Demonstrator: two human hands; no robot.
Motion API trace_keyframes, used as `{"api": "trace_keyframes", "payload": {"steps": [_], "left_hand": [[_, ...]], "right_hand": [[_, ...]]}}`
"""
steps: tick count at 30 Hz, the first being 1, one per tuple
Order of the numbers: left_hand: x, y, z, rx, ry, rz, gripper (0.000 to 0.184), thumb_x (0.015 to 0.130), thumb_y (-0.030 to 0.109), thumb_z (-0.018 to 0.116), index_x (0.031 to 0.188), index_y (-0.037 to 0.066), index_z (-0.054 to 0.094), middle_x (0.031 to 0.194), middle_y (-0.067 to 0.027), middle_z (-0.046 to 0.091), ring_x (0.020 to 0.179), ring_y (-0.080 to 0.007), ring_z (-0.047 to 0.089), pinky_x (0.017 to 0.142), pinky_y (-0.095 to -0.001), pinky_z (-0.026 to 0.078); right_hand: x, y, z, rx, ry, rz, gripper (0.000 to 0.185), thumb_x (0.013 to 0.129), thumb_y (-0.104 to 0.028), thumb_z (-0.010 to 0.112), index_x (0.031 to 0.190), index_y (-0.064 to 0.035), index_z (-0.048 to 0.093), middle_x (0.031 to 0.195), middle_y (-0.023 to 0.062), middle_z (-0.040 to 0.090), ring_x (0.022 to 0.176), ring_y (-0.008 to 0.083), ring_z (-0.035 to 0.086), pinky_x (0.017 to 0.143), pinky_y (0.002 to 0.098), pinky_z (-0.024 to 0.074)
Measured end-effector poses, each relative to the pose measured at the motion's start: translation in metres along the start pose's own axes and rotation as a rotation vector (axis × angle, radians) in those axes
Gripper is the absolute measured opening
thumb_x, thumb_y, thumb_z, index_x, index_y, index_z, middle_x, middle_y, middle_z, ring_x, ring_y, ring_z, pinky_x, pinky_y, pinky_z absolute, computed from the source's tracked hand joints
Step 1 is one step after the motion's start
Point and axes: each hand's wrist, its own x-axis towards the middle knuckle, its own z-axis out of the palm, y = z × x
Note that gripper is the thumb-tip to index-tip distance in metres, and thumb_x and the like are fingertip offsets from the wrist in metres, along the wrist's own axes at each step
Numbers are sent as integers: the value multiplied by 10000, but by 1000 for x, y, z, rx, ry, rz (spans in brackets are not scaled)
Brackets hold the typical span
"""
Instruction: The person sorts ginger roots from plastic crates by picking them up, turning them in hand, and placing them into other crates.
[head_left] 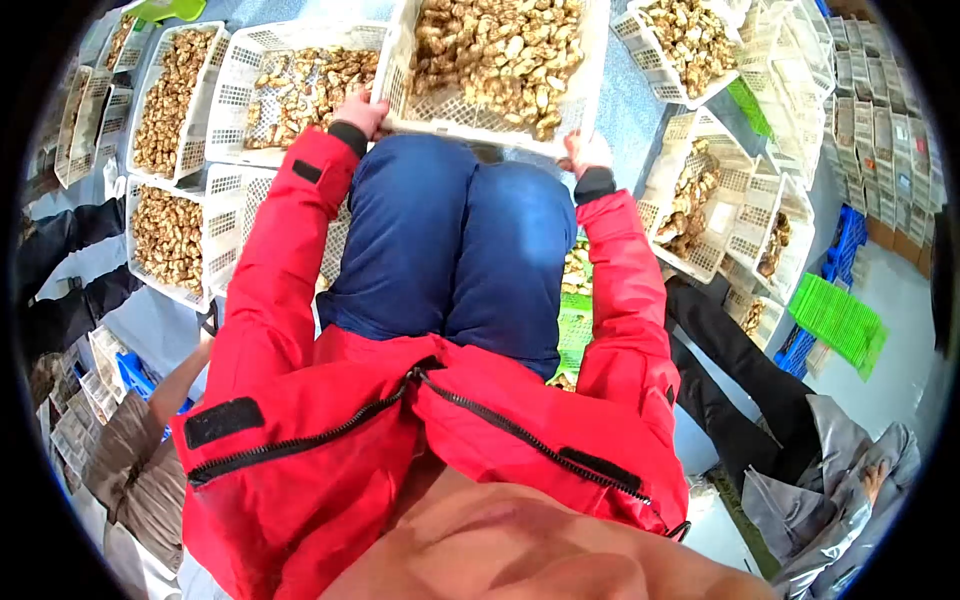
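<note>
A white plastic crate (480,130) with slotted sides lies just beyond my knees. Small brown and yellow lumpy pieces (500,50), which look like mushrooms, fill much of it, and part of its mesh floor shows at the near left. My left hand (362,112) grips the crate's near left corner. At the near right corner my right hand (587,152) holds the rim, its fingers partly hidden by the crate wall.
Left of it stands another white crate (225,125), partly filled; more filled crates (192,285) line the left. On the right are a tilted crate (705,262), stacked white crates (800,90) and a green crate (838,325). People in dark trousers (745,370) sit on both sides.
</note>
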Motion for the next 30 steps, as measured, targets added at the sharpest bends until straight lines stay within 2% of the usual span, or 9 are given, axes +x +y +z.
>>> {"api": "trace_keyframes", "payload": {"steps": [2,5,9,12,14,19,23,27,30], "left_hand": [[52,-88,32,228,154,165,388,723,341,632,1002,72,601,864,-146,643,794,-214,623,728,-332,481],[27,-81,20,113,68,232,373,722,338,647,961,56,599,822,-140,635,748,-230,614,683,-328,473],[34,-69,24,42,17,138,419,782,373,619,951,-9,597,768,-95,620,673,-154,566,625,-304,455],[-6,-24,11,260,252,290,386,811,339,582,1004,5,571,821,-123,610,756,-193,580,683,-319,457],[-8,-19,9,140,452,539,416,815,351,557,1056,13,537,913,-170,598,804,-267,582,733,-353,457],[-4,-13,4,-449,11,404,283,874,157,512,1117,12,519,993,-67,590,860,-105,552,722,-224,441],[-11,12,4,-828,-460,270,374,914,258,445,1228,54,440,1073,-73,573,890,-153,576,710,-254,474],[-12,31,40,-975,-738,-12,500,865,403,512,1255,108,407,1135,-58,521,922,-152,557,747,-293,487],[11,10,52,-1062,-881,-62,405,877,338,518,1196,94,466,1016,-37,582,806,-105,578,638,-242,473]], "right_hand": [[10,71,20,316,-181,19,327,755,-167,529,1042,-14,552,729,184,559,633,303,602,488,406,470],[42,99,9,-446,-129,-192,456,744,-324,625,1043,14,559,764,89,610,655,167,550,628,290,456],[2,-22,-25,-385,371,-587,450,804,-285,575,1149,-3,512,999,160,592,804,225,591,692,308,470],[36,-50,10,172,-86,-603,361,798,-258,569,1103,-66,564,756,72,599,647,140,557,626,267,454],[76,-45,44,-115,-199,-669,424,800,-307,566,1167,-96,536,874,97,633,703,188,602,667,272,468],[75,-58,110,-703,-5,-699,537,742,-353,637,1197,-112,483,1086,163,563,1032,308,520,849,377,428],[98,-32,97,228,-379,-469,433,761,-74,611,1176,-54,490,772,16,550,682,74,499,614,201,441],[18,-78,87,-88,-690,-631,531,788,-183,620,1267,-61,426,985,44,585,758,123,546,659,241,457],[48,-97,93,-407,-291,-811,601,737,-490,586,1199,-115,497,1208,146,495,1077,293,489,920,373,379]]}}
